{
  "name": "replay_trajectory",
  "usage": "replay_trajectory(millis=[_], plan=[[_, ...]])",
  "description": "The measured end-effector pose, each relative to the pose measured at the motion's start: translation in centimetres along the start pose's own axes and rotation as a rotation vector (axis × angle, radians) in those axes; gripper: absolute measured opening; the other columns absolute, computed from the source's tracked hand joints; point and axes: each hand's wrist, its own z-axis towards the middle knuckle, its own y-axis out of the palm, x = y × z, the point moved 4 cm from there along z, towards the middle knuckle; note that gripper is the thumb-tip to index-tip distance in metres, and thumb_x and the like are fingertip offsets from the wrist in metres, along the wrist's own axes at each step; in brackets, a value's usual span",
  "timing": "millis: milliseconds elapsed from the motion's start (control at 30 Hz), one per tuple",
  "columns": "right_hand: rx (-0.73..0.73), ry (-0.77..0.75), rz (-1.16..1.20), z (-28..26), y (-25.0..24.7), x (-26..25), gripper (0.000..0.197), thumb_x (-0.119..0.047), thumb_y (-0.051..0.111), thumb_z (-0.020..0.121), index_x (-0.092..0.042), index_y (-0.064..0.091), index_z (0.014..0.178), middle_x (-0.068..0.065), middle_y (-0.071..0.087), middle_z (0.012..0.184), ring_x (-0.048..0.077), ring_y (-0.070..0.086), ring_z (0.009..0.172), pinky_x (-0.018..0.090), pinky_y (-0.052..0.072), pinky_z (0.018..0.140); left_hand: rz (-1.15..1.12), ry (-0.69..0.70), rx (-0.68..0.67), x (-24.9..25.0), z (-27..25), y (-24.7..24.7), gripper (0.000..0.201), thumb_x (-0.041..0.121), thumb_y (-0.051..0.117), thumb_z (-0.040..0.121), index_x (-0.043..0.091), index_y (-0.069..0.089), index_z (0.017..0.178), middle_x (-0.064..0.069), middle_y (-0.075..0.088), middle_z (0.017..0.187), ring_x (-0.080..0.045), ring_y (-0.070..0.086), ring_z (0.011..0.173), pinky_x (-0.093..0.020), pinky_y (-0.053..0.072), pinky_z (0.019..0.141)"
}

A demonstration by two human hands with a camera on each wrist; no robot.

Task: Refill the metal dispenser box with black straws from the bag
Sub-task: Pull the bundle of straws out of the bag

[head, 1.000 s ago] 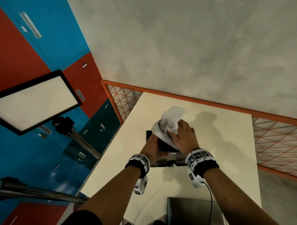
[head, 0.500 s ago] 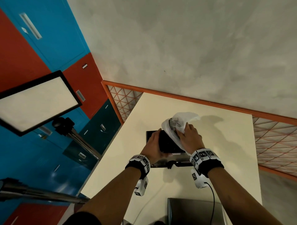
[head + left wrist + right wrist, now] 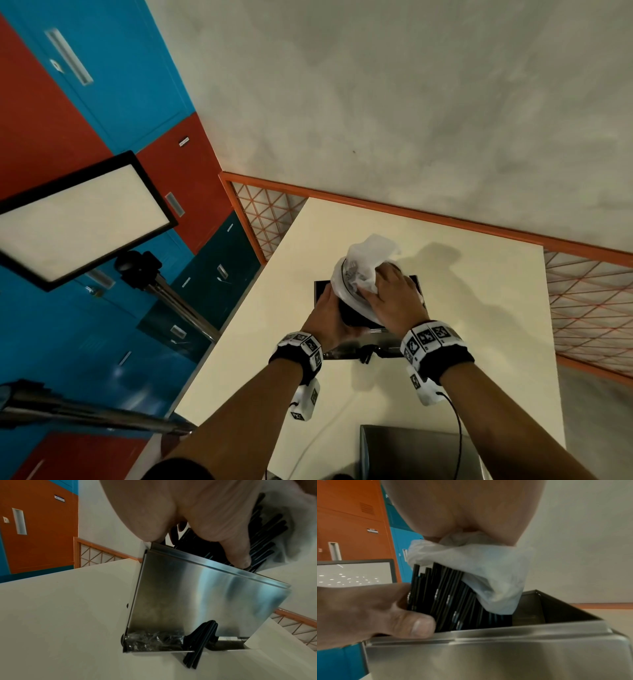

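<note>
Both hands busy: L (image 3: pixel 330 317) gripping black straws (image 3: pixel 453 596), R (image 3: pixel 394 298) clutching crumpled white bag (image 3: pixel 488 572) over steel box (image 3: pixel 205 595).

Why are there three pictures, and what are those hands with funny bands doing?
A person wears three cameras: one on the head, one on each wrist. The head picture looks down at a cream table with an open shiny metal dispenser box on it. The left hand grips a bundle of black straws at the box's top. The right hand pinches the crinkly white plastic bag that covers the straws' upper ends. The wrist pictures show the same box from close up. The checkered bands hold the wrist cameras.
</note>
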Motion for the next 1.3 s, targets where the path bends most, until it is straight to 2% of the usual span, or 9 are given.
replay_trajectory(millis=[133, 200, 267, 367, 500, 733, 900, 1167, 1300], plan=[[-0.001, -0.059, -0.012, -0.2, 0.0, -1.4, 0.059, -0.056, 0.027, 0.089, -0.022, 0.053, 0.131, -0.003, 0.049, 0.137, 0.021, 0.039, 0.132, 0.046, 0.036, 0.105, 0.026, 0.017, -0.027, 1.4, 0.2, 0.1, 0.090, 0.064, 0.066, 0.081, 0.014, 0.037, 0.150, 0.002, 0.054, 0.140, -0.007, 0.050, 0.128, -0.024, 0.042, 0.108], [-0.017, -0.094, 0.017, -0.4, 0.2, -2.0, 0.056, -0.053, 0.032, 0.089, -0.022, 0.052, 0.131, -0.002, 0.047, 0.139, 0.022, 0.037, 0.134, 0.048, 0.035, 0.106, 0.113, 0.008, -0.044, 1.4, 0.3, 0.3, 0.095, 0.080, 0.035, 0.084, 0.005, 0.046, 0.142, -0.004, 0.059, 0.132, -0.011, 0.051, 0.122, -0.032, 0.043, 0.107], [-0.016, -0.113, 0.061, -0.5, 0.3, -2.3, 0.052, -0.051, 0.036, 0.090, -0.024, 0.052, 0.132, -0.004, 0.048, 0.139, 0.022, 0.038, 0.134, 0.049, 0.036, 0.106, 0.182, 0.025, -0.021, 1.5, 0.2, 0.3, 0.100, 0.081, 0.026, 0.084, 0.002, 0.049, 0.140, -0.010, 0.060, 0.131, -0.017, 0.051, 0.122, -0.037, 0.042, 0.107], [0.004, -0.085, 0.107, -0.4, -0.6, -2.3, 0.044, -0.045, 0.041, 0.095, -0.020, 0.053, 0.129, -0.002, 0.051, 0.134, 0.021, 0.042, 0.129, 0.048, 0.036, 0.104, 0.187, 0.096, -0.081, 1.8, 0.4, 0.4, 0.063, 0.047, 0.063, 0.088, 0.011, 0.053, 0.138, -0.008, 0.061, 0.131, -0.015, 0.052, 0.122, -0.036, 0.043, 0.107], [0.091, 0.049, 0.139, 0.2, -2.6, -1.3, 0.039, -0.035, 0.050, 0.098, -0.007, 0.049, 0.124, 0.010, 0.054, 0.126, 0.029, 0.050, 0.119, 0.045, 0.036, 0.100, 0.036, -0.038, -0.001, -0.4, 0.4, 0.1, 0.099, 0.046, 0.088, 0.061, 0.034, 0.034, 0.143, 0.009, 0.051, 0.137, -0.008, 0.050, 0.128, -0.031, 0.048, 0.105], [0.106, 0.130, 0.220, 0.6, -2.9, -0.1, 0.045, -0.045, 0.046, 0.095, -0.010, 0.047, 0.124, 0.008, 0.054, 0.125, 0.026, 0.050, 0.117, 0.044, 0.038, 0.098, 0.024, -0.114, -0.021, -0.5, 0.1, 0.0, 0.104, 0.046, 0.090, 0.057, 0.034, 0.032, 0.142, 0.007, 0.047, 0.136, -0.016, 0.050, 0.128, -0.034, 0.049, 0.102], [-0.011, -0.038, 0.099, 0.1, -0.8, -1.5, 0.046, -0.050, 0.046, 0.090, -0.023, 0.052, 0.126, -0.002, 0.053, 0.130, 0.023, 0.047, 0.123, 0.042, 0.040, 0.102, -0.004, -0.035, -0.003, 0.0, 0.3, 0.2, 0.123, 0.049, 0.090, 0.063, 0.037, 0.012, 0.157, 0.007, 0.038, 0.154, -0.011, 0.040, 0.141, -0.029, 0.040, 0.112], [-0.036, -0.098, 0.054, -0.3, -0.7, -2.4, 0.044, -0.042, 0.049, 0.086, -0.018, 0.058, 0.122, 0.001, 0.055, 0.130, 0.026, 0.052, 0.119, 0.047, 0.044, 0.098, 0.077, -0.045, -0.077, 0.3, 0.3, 0.4, 0.048, 0.023, 0.079, 0.081, 0.019, 0.061, 0.124, -0.001, 0.069, 0.116, -0.015, 0.062, 0.109, -0.042, 0.052, 0.098], [0.000, -0.009, 0.238, -0.1, -2.7, -1.9, 0.034, -0.028, 0.051, 0.095, -0.005, 0.056, 0.120, 0.013, 0.058, 0.122, 0.032, 0.055, 0.113, 0.047, 0.043, 0.097, 0.026, -0.085, -0.066, -0.3, 0.0, -0.1, 0.051, 0.024, 0.076, 0.086, 0.027, 0.055, 0.133, 0.012, 0.064, 0.122, -0.005, 0.058, 0.112, -0.033, 0.051, 0.097]])
